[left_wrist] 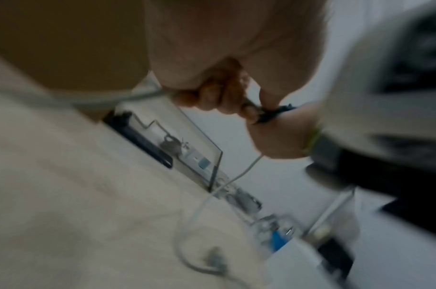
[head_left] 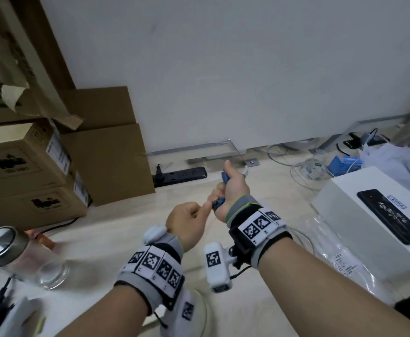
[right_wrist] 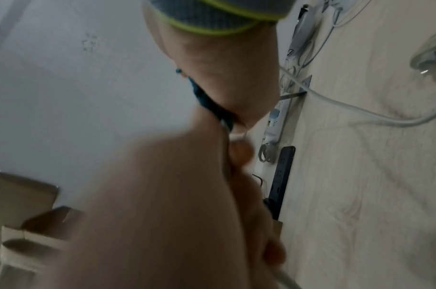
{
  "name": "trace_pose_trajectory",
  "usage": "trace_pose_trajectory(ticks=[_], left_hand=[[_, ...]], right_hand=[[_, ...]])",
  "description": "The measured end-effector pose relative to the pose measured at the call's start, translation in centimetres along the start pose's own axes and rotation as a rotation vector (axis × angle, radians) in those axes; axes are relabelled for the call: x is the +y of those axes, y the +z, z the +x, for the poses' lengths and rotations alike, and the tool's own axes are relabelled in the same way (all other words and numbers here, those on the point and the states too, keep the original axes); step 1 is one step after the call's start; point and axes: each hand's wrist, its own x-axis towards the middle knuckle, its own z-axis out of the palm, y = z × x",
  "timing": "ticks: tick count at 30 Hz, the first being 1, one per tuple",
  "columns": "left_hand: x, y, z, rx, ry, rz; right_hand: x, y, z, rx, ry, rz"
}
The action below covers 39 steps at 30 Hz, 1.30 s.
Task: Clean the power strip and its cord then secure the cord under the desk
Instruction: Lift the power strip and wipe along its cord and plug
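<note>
My right hand (head_left: 233, 188) is raised above the floor, thumb up, gripping a blue cloth (head_left: 224, 177) folded round a white cord (head_left: 245, 170). In the right wrist view the blue cloth (right_wrist: 207, 101) sits in the palm and the cord (right_wrist: 225, 156) runs out of it. Just below, my left hand (head_left: 190, 221) pinches the same cord (left_wrist: 128, 96) with curled fingers. A black power strip (head_left: 182, 175) lies on the floor against the white panel. Beside it, under the panel, lies a white power strip (right_wrist: 276, 121). The cord (left_wrist: 236, 176) hangs down to the floor.
Stacked cardboard boxes (head_left: 41, 166) stand at the left. At the right, a white box (head_left: 359, 229) carries a black phone (head_left: 391, 217). A glass jar with a metal lid (head_left: 4, 249) is at the near left. Loose cables and plastic bags (head_left: 313, 167) lie by the panel (head_left: 247, 81).
</note>
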Motion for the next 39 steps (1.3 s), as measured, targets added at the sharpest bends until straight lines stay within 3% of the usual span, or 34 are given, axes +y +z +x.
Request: trace_pose_trajectory(ticks=[8,13,17,20,22,26,35,39], left_hand=[[-2.2,-5.5,0.3,-0.162,0.147,0.162],[-6.3,-8.8,0.5,-0.186,0.004,0.234],[-6.2,-7.2,-0.2,-0.244,-0.056,0.493],[-3.4,-3.8,-0.9,-0.276,0.030,0.374],[-1.2,-1.3,-1.3,-0.257,0.086,0.247],[0.9,0.0,-1.1,-0.082,0.068,0.072],[-2.3,-6.0,0.5,-0.069,0.381,0.444],[-4.0,-7.4,1.0,-0.067,0.372,0.498]], right_hand=[[-2.7,-1.6,1.3,0.043,0.047,0.020],[-5.7,-3.7,1.7,0.155,-0.013,0.140],[-4.7,-3.2,1.4,0.159,-0.066,0.154],[-2.7,-1.8,0.6,0.114,-0.060,0.159],[-1.0,-1.0,-0.1,0.061,-0.036,0.140],[0.6,-0.7,-1.0,0.006,0.045,0.109],[-1.9,-2.5,-0.9,0.039,0.027,0.108],[-3.1,-3.6,-0.4,0.087,-0.009,0.095]])
